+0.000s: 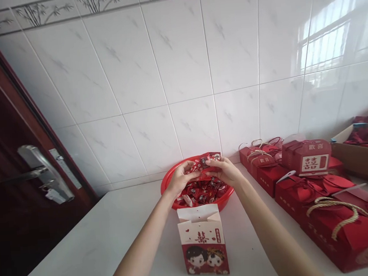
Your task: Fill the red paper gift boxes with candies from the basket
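Both hands are raised over a red plastic basket [166, 185] heaped with red-wrapped candies [202, 193]. In the fingers of my left hand [182, 178] is a red patterned candy packet [193, 167]. My right hand [226, 171] pinches another red candy packet [213, 157], which has white and dark print. The two packets are close together, and I cannot tell whether they touch. Just in front of the basket, between my forearms, a red-and-white gift box [204, 241] with two cartoon figures stands upright, its top unfolded.
Several red gift boxes [348, 227] with cord handles crowd the right side of the white table [115, 231]. Behind them sits a cardboard box [358, 155] with red items inside. A tiled wall [185, 70] bounds the back, and a dark door [9, 125] stands at left.
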The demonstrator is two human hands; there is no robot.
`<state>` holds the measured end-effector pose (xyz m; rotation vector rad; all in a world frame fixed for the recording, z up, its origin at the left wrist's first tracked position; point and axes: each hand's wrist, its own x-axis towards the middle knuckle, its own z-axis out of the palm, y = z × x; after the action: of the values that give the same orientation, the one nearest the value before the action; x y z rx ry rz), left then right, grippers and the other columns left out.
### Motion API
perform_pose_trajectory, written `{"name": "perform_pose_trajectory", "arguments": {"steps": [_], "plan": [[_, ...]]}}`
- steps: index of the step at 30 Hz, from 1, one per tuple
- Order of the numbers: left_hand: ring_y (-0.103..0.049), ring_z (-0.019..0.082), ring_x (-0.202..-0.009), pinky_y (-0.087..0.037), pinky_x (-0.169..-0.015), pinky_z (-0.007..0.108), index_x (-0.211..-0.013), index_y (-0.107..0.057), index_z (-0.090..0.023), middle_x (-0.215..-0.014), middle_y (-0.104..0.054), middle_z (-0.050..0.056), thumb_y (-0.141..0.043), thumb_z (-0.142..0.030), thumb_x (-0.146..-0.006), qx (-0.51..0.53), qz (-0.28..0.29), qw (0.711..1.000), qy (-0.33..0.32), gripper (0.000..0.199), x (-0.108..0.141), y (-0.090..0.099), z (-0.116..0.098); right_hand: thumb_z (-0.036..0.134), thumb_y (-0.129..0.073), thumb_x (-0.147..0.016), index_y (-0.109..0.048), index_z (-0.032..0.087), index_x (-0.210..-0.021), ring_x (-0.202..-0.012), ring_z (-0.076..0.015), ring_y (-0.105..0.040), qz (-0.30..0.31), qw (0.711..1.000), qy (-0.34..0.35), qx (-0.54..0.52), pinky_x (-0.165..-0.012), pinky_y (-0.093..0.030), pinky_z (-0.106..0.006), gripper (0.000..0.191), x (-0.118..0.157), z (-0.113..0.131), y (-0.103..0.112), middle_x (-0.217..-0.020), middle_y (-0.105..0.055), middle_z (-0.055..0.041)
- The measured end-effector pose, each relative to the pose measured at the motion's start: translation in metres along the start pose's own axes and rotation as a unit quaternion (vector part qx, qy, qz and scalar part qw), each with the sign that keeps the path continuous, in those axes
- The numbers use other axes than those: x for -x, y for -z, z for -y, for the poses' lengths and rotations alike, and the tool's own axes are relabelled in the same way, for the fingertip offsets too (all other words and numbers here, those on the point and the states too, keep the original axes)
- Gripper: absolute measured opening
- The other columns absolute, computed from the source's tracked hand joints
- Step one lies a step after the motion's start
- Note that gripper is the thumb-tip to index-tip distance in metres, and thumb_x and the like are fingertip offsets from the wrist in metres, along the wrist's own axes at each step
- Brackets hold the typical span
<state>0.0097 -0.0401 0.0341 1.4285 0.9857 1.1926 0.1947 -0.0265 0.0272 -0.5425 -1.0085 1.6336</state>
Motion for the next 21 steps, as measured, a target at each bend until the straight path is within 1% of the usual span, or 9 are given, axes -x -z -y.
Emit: {"name": "perform_pose_trajectory", "arguments": {"steps": [3,7,8,10,11,13,15,17,21], "plan": [[-0.067,0.017,-0.088,-0.056,-0.080,0.029,-0.093,-0.067,-0.019,-0.097,-0.071,0.001,-0.085,-0.031,-0.067,0.036,0.009,0.999,-0.026,0.034,0.020,-0.001,-0.013,0.025,-0.089,-0.057,-0.072,0.015,-0.072,-0.070,-0.0139,-0.069,0.042,0.999,0.006,-0.006,-0.063,-0.060,-0.021,0.025,0.011,0.011,-0.012,-0.075,-0.073,-0.0020],[-0.069,0.018,-0.080,-0.055,-0.071,0.028,-0.101,-0.071,-0.018,-0.095,-0.074,0.005,-0.083,-0.043,-0.070,0.118,0.035,0.992,-0.011,0.042,0.046,-0.002,-0.029,0.027,-0.088,-0.059,-0.072,0.014,-0.073,-0.071,-0.0156,-0.071,0.076,0.997,0.029,-0.005,-0.064,-0.060,-0.022,0.025,0.027,0.027,-0.025,-0.073,-0.073,-0.0019],[-0.069,0.017,-0.078,-0.055,-0.070,0.027,-0.100,-0.072,-0.018,-0.093,-0.074,0.005,-0.085,-0.043,-0.069,0.126,0.038,0.991,-0.008,0.042,0.052,-0.003,-0.033,0.028,-0.088,-0.059,-0.072,0.014,-0.073,-0.071,-0.0160,-0.071,0.087,0.996,0.036,0.001,-0.064,-0.059,-0.023,0.025,0.031,0.030,-0.028,-0.073,-0.073,-0.0022],[-0.067,0.014,-0.071,-0.054,-0.067,0.024,-0.096,-0.074,-0.019,-0.086,-0.073,0.002,-0.089,-0.037,-0.064,0.136,0.032,0.990,-0.017,0.039,0.062,-0.004,-0.037,0.029,-0.086,-0.062,-0.072,0.014,-0.075,-0.070,-0.0157,-0.071,0.115,0.992,0.046,0.013,-0.066,-0.059,-0.023,0.024,0.039,0.034,-0.034,-0.074,-0.073,-0.0025],[-0.066,0.012,-0.070,-0.054,-0.067,0.023,-0.095,-0.074,-0.020,-0.084,-0.073,0.001,-0.090,-0.033,-0.062,0.139,0.025,0.990,-0.027,0.039,0.067,-0.005,-0.038,0.030,-0.086,-0.063,-0.072,0.014,-0.075,-0.069,-0.0149,-0.070,0.131,0.990,0.049,0.019,-0.067,-0.059,-0.023,0.024,0.043,0.036,-0.037,-0.075,-0.073,-0.0023],[-0.067,0.013,-0.075,-0.055,-0.072,0.024,-0.097,-0.074,-0.022,-0.088,-0.074,0.000,-0.090,-0.026,-0.059,0.142,0.004,0.988,-0.052,0.041,0.075,-0.007,-0.040,0.030,-0.085,-0.065,-0.072,0.015,-0.076,-0.067,-0.0137,-0.069,0.156,0.986,0.055,0.033,-0.067,-0.059,-0.024,0.022,0.050,0.039,-0.042,-0.074,-0.072,-0.0016],[-0.069,0.017,-0.086,-0.056,-0.081,0.029,-0.099,-0.074,-0.022,-0.095,-0.075,0.001,-0.089,-0.024,-0.059,0.131,-0.025,0.988,-0.073,0.043,0.081,-0.008,-0.041,0.030,-0.084,-0.067,-0.072,0.016,-0.079,-0.068,-0.0140,-0.069,0.164,0.983,0.064,0.054,-0.069,-0.059,-0.025,0.022,0.057,0.041,-0.047,-0.075,-0.072,-0.0012],[-0.069,0.021,-0.093,-0.057,-0.084,0.034,-0.098,-0.073,-0.021,-0.098,-0.076,0.003,-0.088,-0.024,-0.059,0.103,-0.058,0.989,-0.089,0.042,0.086,-0.009,-0.041,0.031,-0.083,-0.068,-0.073,0.017,-0.082,-0.071,-0.0152,-0.070,0.163,0.981,0.074,0.079,-0.070,-0.059,-0.026,0.023,0.061,0.043,-0.050,-0.077,-0.073,-0.0015],[-0.070,0.022,-0.086,-0.060,-0.077,0.035,-0.096,-0.073,-0.019,-0.092,-0.076,0.004,-0.089,-0.027,-0.058,0.041,-0.114,0.986,-0.111,0.041,0.091,-0.007,-0.039,0.031,-0.083,-0.070,-0.071,0.016,-0.083,-0.070,-0.0168,-0.070,0.156,0.975,0.073,0.137,-0.068,-0.059,-0.028,0.023,0.067,0.046,-0.050,-0.077,-0.072,-0.0029]]}}
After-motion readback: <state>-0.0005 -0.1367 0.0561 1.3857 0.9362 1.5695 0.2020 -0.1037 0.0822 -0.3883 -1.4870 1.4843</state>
